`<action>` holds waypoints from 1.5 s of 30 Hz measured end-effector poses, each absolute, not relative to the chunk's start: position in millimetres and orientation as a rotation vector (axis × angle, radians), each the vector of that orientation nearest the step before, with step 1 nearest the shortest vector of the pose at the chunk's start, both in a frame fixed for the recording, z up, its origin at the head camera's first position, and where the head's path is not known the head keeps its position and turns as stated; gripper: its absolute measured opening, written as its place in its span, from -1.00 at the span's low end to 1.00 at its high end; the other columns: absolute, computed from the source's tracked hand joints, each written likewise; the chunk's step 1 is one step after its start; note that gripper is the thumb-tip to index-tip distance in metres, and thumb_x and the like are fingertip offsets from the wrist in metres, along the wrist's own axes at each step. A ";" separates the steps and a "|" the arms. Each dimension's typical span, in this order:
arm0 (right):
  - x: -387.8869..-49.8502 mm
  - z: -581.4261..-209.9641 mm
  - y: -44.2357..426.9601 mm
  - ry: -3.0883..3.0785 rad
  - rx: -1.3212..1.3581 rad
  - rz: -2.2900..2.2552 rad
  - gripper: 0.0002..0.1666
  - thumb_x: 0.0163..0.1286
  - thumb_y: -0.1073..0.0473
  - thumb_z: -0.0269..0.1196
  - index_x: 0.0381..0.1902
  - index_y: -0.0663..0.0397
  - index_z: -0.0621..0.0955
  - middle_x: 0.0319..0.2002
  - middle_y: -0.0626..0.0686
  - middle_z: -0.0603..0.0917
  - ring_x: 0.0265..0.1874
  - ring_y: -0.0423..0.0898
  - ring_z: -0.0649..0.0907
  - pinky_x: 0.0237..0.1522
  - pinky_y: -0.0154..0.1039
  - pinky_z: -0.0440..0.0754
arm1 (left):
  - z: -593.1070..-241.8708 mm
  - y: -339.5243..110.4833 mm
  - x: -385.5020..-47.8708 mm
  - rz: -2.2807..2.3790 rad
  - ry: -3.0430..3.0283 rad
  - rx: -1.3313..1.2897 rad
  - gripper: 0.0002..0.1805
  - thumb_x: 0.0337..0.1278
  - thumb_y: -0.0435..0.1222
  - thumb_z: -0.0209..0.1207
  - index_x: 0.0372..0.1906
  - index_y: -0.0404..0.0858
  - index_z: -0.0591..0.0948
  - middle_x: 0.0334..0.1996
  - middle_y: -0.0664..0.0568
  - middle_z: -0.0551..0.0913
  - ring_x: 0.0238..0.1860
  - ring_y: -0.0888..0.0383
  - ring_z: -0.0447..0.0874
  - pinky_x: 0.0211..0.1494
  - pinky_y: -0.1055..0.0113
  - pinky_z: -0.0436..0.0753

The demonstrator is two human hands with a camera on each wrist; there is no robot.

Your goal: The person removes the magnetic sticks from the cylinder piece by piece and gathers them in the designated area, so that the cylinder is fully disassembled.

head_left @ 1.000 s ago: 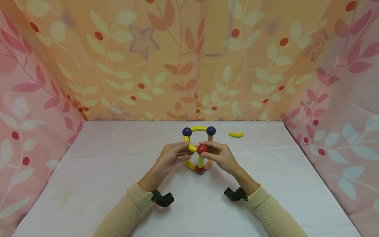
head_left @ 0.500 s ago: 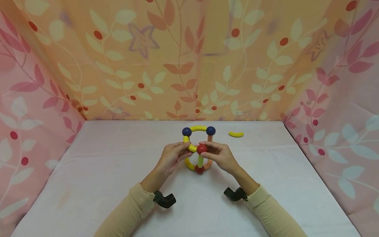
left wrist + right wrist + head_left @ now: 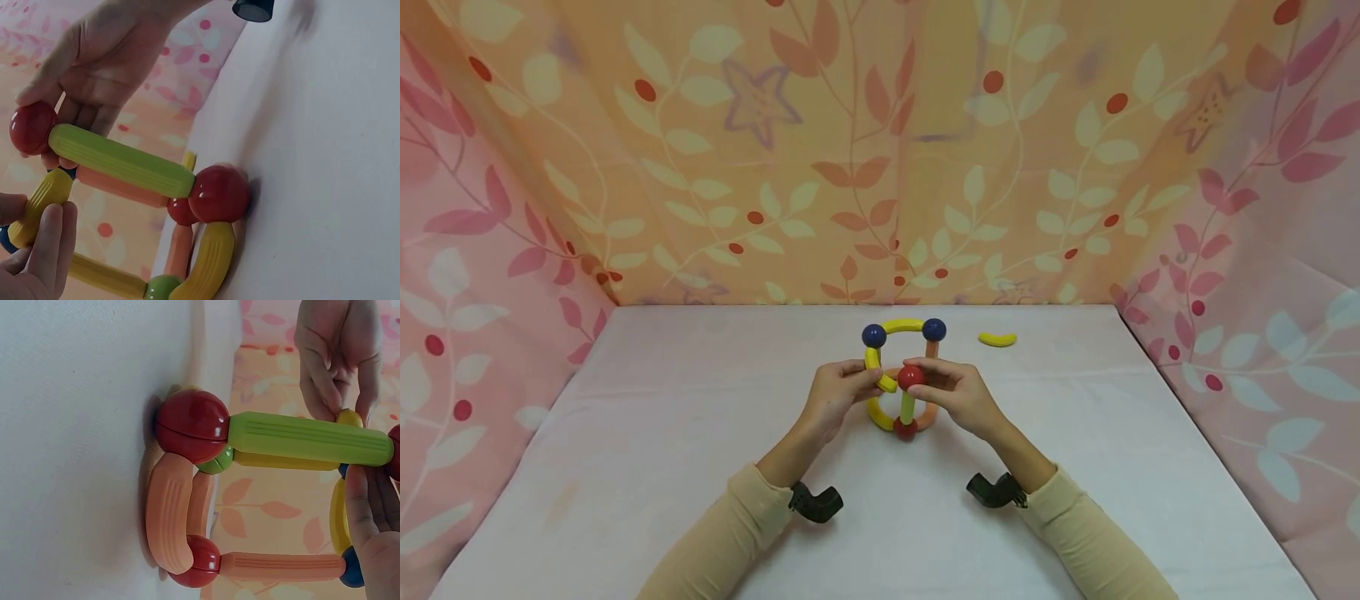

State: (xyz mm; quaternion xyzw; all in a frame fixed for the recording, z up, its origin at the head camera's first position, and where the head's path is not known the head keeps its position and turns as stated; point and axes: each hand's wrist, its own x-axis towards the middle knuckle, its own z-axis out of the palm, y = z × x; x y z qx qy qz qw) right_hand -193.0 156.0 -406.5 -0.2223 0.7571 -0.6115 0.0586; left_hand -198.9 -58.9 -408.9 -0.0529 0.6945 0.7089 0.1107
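A frame of magnetic sticks and balls stands on the white table. My left hand [image 3: 831,400] pinches a curved yellow stick [image 3: 42,203] at the frame's upper left. Its far end meets a blue ball [image 3: 874,336]; its near end is slightly apart from the upper red ball [image 3: 911,377]. My right hand [image 3: 966,398] grips that red ball, which tops an upright green stick [image 3: 306,436]. Below the green stick sits another red ball [image 3: 219,192]. A curved yellow stick [image 3: 902,325] joins the blue balls at the back. Orange sticks [image 3: 281,566] form the right side.
A loose curved yellow stick [image 3: 997,340] lies behind and right of the frame. Patterned fabric [image 3: 760,208] hangs along the back and sides of the table [image 3: 662,467]. Black wrist mounts [image 3: 816,503] project from both sleeves.
The near end of the held yellow stick has come off the upper red ball, leaving a small gap. My left fingers have shifted along that stick; my right hand stays put.
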 end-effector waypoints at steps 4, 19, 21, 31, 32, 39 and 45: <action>-193.3 -406.4 155.7 2.293 -0.669 -1.851 -0.46 0.28 0.19 0.34 0.19 0.27 0.55 0.10 0.32 0.63 -0.05 -0.10 0.69 0.03 -0.39 0.64 | -410.4 -60.0 -199.5 2.066 2.098 -0.113 -0.64 0.23 -0.26 0.26 0.05 -0.39 0.64 -0.09 -0.20 0.73 -0.18 0.09 0.79 0.01 0.30 0.69; -192.1 -405.0 155.2 2.282 -0.660 -1.849 -0.45 0.28 0.18 0.35 0.20 0.26 0.55 0.13 0.30 0.62 0.00 0.02 0.69 0.07 -0.36 0.63 | -405.5 -66.6 -205.1 1.913 2.346 -0.028 -0.61 0.19 -0.26 0.29 0.06 -0.39 0.62 -0.19 -0.18 0.75 -0.20 -0.02 0.79 -0.05 0.27 0.72; -192.2 -404.7 155.0 2.289 -0.660 -1.845 -0.45 0.28 0.19 0.35 0.20 0.25 0.55 0.12 0.30 0.63 0.00 0.04 0.69 0.06 -0.36 0.64 | -405.6 -67.6 -206.6 1.872 2.397 -0.023 -0.60 0.18 -0.25 0.30 0.07 -0.38 0.62 -0.19 -0.17 0.75 -0.20 0.00 0.78 -0.04 0.26 0.72; -191.1 -404.7 156.0 2.257 -0.661 -1.865 -0.45 0.26 0.20 0.36 0.19 0.26 0.55 0.14 0.29 0.61 -0.03 -0.15 0.69 0.05 -0.37 0.64 | -409.6 -69.1 -209.1 1.546 2.839 0.137 -0.62 0.14 -0.23 0.33 0.03 -0.33 0.66 -0.21 -0.10 0.76 -0.21 0.08 0.71 -0.08 0.24 0.73; -191.0 -404.7 156.0 2.252 -0.663 -1.869 -0.45 0.26 0.20 0.36 0.19 0.26 0.55 0.14 0.30 0.61 -0.04 -0.16 0.69 0.05 -0.37 0.64 | -409.6 -68.9 -208.3 1.522 2.869 0.146 -0.62 0.14 -0.24 0.33 0.04 -0.33 0.65 -0.20 -0.09 0.76 -0.20 0.07 0.71 -0.08 0.24 0.73; -190.7 -404.7 156.3 2.244 -0.659 -1.869 -0.42 0.26 0.20 0.37 0.21 0.26 0.52 0.16 0.30 0.59 -0.04 -0.20 0.69 0.06 -0.37 0.64 | -408.4 -68.4 -204.8 1.432 2.968 0.194 -0.61 0.14 -0.27 0.32 0.06 -0.33 0.63 -0.15 -0.12 0.75 -0.15 0.04 0.73 -0.08 0.24 0.73; -190.5 -404.6 156.4 2.249 -0.656 -1.866 -0.43 0.26 0.21 0.36 0.22 0.22 0.52 0.17 0.29 0.59 -0.02 -0.16 0.69 0.07 -0.36 0.64 | -408.6 -69.8 -204.5 1.455 2.952 0.193 -0.59 0.11 -0.27 0.35 0.07 -0.32 0.63 -0.16 -0.11 0.75 -0.16 0.03 0.73 -0.07 0.22 0.73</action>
